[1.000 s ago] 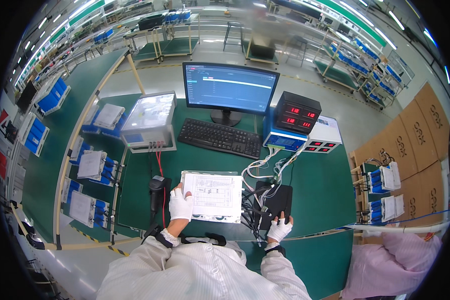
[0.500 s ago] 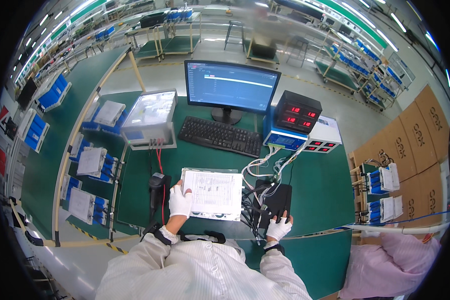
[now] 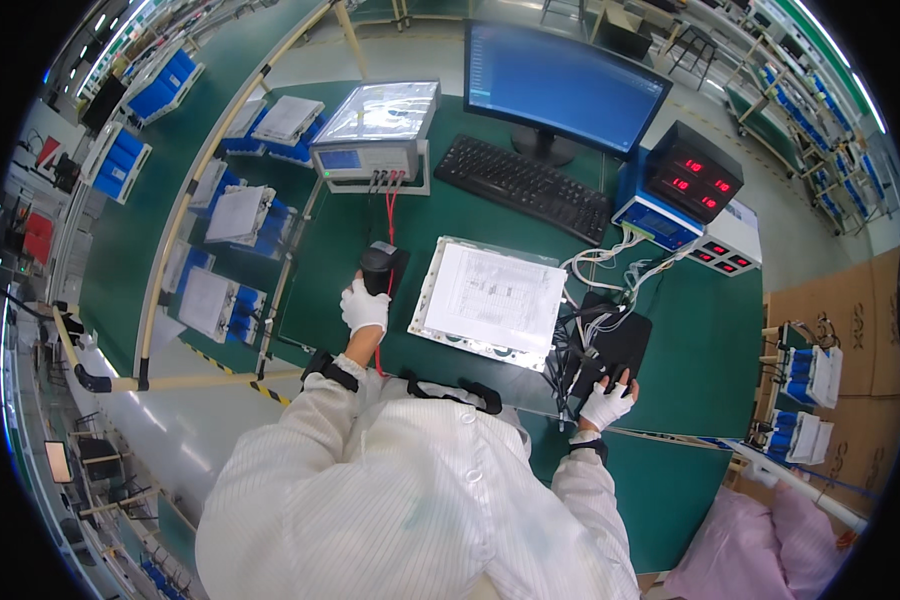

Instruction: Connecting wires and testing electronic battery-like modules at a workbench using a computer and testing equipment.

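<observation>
My left hand (image 3: 364,308), in a white fingerless glove, is closed on the black handheld barcode scanner (image 3: 380,258), which lies on the green bench left of the papers. My right hand (image 3: 607,404), gloved the same way, curls over a dark computer mouse, mostly hidden under the fingers, at the near edge of a black mat (image 3: 625,345). Between the hands is a flat white-edged unit (image 3: 430,322) with a printed sheet (image 3: 492,298) on top. Black and white cables (image 3: 588,325) bunch at its right side and run over the mat.
A keyboard (image 3: 525,188) and monitor (image 3: 568,85) stand behind the papers. A grey test instrument (image 3: 375,135) with red leads is at back left, stacked meters with red digits (image 3: 692,172) at back right. Blue units (image 3: 240,215) line the left side; a person in pink (image 3: 735,545) is at lower right.
My left hand has left the papers' edge and moved left onto the barcode scanner. My right hand stays by the mat. The view has shifted, and the monitor's window has given way to a plain blue screen.
</observation>
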Tool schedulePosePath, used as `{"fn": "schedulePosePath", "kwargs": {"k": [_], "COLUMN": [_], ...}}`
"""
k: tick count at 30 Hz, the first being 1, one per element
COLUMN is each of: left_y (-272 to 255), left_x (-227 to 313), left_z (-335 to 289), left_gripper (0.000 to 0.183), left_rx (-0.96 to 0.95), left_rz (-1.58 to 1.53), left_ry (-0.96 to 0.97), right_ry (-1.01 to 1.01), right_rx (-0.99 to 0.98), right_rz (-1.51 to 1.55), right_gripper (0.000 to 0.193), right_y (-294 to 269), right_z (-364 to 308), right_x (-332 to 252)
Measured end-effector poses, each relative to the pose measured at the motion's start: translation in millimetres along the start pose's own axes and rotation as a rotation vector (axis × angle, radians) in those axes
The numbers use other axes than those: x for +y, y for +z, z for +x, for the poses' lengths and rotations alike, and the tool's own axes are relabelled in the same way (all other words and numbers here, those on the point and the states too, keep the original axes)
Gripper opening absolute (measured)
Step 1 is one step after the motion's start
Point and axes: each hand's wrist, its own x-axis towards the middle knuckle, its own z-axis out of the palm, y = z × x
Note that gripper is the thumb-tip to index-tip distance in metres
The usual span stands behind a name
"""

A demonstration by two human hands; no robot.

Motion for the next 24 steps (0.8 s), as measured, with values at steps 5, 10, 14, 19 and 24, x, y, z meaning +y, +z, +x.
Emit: {"fn": "schedulePosePath", "kwargs": {"k": [5, 10, 14, 19, 24], "left_y": [8.1, 5.5, -13.2, -35.0, -37.9], "left_x": [-5.5, -15.6, -30.2, -40.4, -40.8], "left_z": [22.3, 37.4, 48.2, 60.2, 62.6], "left_gripper": [0.075, 0.044, 0.028, 0.03, 0.031], "left_rx": [-0.139, -0.12, -0.253, -0.543, -0.63], "left_rz": [-0.01, -0.228, -0.554, -0.601, -0.516], "left_ry": [0.081, 0.096, 0.068, 0.024, 0.024], "right_ry": [0.061, 0.144, 0.163, 0.17, 0.207], "right_rx": [-0.078, -0.113, -0.088, -0.046, -0.054], "right_rz": [-0.044, -0.043, 0.007, 0.045, 0.058], "right_gripper": [0.056, 0.06, 0.056, 0.052, 0.051], "right_y": [-3.5, -6.4, -5.3, -4.9, -7.6], "right_z": [3.7, 3.4, 3.4, 4.2, 4.1], "right_x": [-3.5, -5.1, -3.8, -3.1, -4.6]}}
